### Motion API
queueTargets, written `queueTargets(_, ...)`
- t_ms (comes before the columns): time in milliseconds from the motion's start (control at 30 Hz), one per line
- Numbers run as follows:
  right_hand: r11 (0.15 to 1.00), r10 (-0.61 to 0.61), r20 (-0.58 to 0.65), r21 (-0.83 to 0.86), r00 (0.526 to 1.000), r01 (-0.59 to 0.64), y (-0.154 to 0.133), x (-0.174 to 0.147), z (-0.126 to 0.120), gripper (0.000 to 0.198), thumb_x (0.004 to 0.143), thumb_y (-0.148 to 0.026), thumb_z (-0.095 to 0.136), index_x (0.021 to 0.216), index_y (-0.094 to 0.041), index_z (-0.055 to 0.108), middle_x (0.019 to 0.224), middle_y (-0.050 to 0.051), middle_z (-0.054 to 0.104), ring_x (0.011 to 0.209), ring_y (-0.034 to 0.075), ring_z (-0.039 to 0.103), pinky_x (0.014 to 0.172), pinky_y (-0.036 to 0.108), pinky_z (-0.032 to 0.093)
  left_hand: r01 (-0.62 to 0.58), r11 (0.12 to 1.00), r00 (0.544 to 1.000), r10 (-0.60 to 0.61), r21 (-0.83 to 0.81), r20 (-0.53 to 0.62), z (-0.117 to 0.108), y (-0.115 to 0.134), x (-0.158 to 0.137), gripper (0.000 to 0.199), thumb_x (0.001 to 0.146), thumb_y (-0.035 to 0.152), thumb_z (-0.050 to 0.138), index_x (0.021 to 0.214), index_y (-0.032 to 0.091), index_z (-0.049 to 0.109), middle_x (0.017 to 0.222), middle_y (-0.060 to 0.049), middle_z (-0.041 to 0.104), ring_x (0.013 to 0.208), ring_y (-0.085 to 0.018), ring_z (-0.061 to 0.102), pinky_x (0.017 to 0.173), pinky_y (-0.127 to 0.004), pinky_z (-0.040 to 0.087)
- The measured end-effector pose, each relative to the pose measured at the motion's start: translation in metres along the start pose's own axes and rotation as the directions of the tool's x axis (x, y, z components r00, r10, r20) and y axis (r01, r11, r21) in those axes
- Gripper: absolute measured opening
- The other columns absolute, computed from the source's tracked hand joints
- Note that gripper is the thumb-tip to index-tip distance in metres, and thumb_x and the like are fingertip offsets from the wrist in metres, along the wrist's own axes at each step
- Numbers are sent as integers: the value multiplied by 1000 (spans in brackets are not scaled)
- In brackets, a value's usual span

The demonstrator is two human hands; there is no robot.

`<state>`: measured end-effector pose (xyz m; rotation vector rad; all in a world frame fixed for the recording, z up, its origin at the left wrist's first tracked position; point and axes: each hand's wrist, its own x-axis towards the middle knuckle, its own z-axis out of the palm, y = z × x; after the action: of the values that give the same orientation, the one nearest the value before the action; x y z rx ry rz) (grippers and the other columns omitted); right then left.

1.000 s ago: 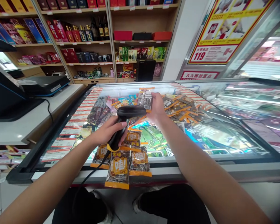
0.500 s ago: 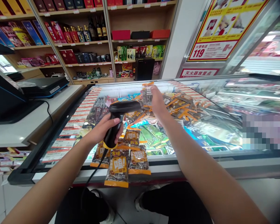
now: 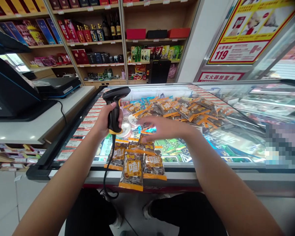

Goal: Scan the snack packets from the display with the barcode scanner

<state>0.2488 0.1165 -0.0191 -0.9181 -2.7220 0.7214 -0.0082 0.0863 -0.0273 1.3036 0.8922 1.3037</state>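
My left hand (image 3: 103, 119) is wrapped round the grip of a black barcode scanner (image 3: 115, 111), which stands upright above the freezer lid with its head on top and its cord hanging down. My right hand (image 3: 162, 127) hovers, slightly blurred, over a small pile of brown and orange snack packets (image 3: 132, 168) at the front edge. Its thumb and fingers are apart, the thumb close to the rear packet (image 3: 147, 144); whether they touch is hard to tell. A larger heap of the same packets (image 3: 186, 108) lies farther back on the glass.
The glass-topped freezer (image 3: 177, 177) has price labels (image 3: 85, 124) along its left side. A counter (image 3: 19, 131) with a dark checkout machine (image 3: 9, 85) and a scale (image 3: 59, 86) stands left. Stocked shelves (image 3: 98, 42) rise behind.
My right hand has come down and nearer from the back heap, and the packet it held is no longer in its fingers. My left hand has raised the scanner slightly and turned it more upright.
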Motion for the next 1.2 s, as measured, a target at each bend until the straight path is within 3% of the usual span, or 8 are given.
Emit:
queueTargets(133, 998, 29, 229, -61, 973, -16, -12, -7, 12, 102, 69, -67, 88, 157, -25, 57, 158, 14, 55, 142, 41, 53, 113, 47, 47, 7, 1000, 1000, -7, 12, 13, 1, -2, 0, 48, 79, 64, 65, 64, 20, 51, 48, 1, 53, 37, -11, 49, 37, -23, 36)
queueTargets(267, 997, -21, 208, -69, 978, 36, -8, 0, 18, 73, 80, -52, 83, 144, -19, 67, 142, 16, 65, 128, 37, 62, 104, 44, 51, 16, 1000, 1000, -17, 21, 26, 3, -2, -1, 50, 77, 65, 67, 64, 20, 53, 49, 0, 55, 36, -10, 49, 35, -23, 36)
queueTargets(400, 999, 12, 60, 42, 998, -15, -8, 8, 10, 30, 98, -41, 62, 116, -21, 75, 113, 9, 75, 93, 26, 68, 79, 36, 50, -7, 1000, 1000, 7, 29, 13, 5, 1, -2, 47, 76, 64, 68, 70, 20, 54, 50, 1, 55, 36, -11, 50, 35, -23, 37)
queueTargets(567, 996, 87, -290, 36, 953, -81, 7, 15, 3, 41, 110, -41, 40, 79, -21, 56, 82, 7, 65, 75, 22, 57, 70, 35, 42, -54, 997, 997, 51, 50, 57, 7, 2, -6, 44, 79, 61, 69, 82, 20, 55, 51, 2, 58, 35, -12, 51, 36, -22, 39)
queueTargets(733, 980, 180, -421, 151, 889, -127, 27, 16, 0, 37, 106, -45, 48, 90, -19, 69, 92, 9, 70, 77, 22, 62, 72, 36, 48, -67, 986, 964, 25, 150, 266, 3, 0, -12, 40, 89, 54, 67, 75, 20, 54, 54, 0, 61, 39, -14, 57, 40, -24, 46)
queueTargets(900, 932, 305, -589, 346, 748, -108, 37, 18, -2, 35, 100, -46, 56, 99, -18, 77, 93, 8, 71, 72, 21, 63, 65, 35, 55, -11, 937, 876, -160, 350, 456, 1, -2, -18, 40, 96, 53, 66, 78, 18, 58, 57, -2, 65, 45, -14, 61, 45, -23, 48)
queueTargets(1067, 891, 406, -642, 435, 650, -128, 37, 18, -7, 32, 97, -40, 56, 102, -16, 77, 73, 3, 60, 60, 19, 59, 61, 34, 58, 52, 912, 828, -268, 407, 492, 6, -5, -21, 39, 97, 56, 64, 88, 19, 57, 60, -1, 67, 46, -15, 62, 45, -25, 50)
queueTargets(1200, 894, 420, -641, 413, 643, -173, 31, 14, -11, 34, 98, -40, 55, 106, -17, 78, 75, 3, 59, 61, 20, 61, 64, 37, 59, 41, 898, 818, -282, 438, 501, 9, -3, -23, 38, 99, 54, 61, 83, 20, 58, 56, -1, 66, 47, -16, 62, 47, -25, 48)
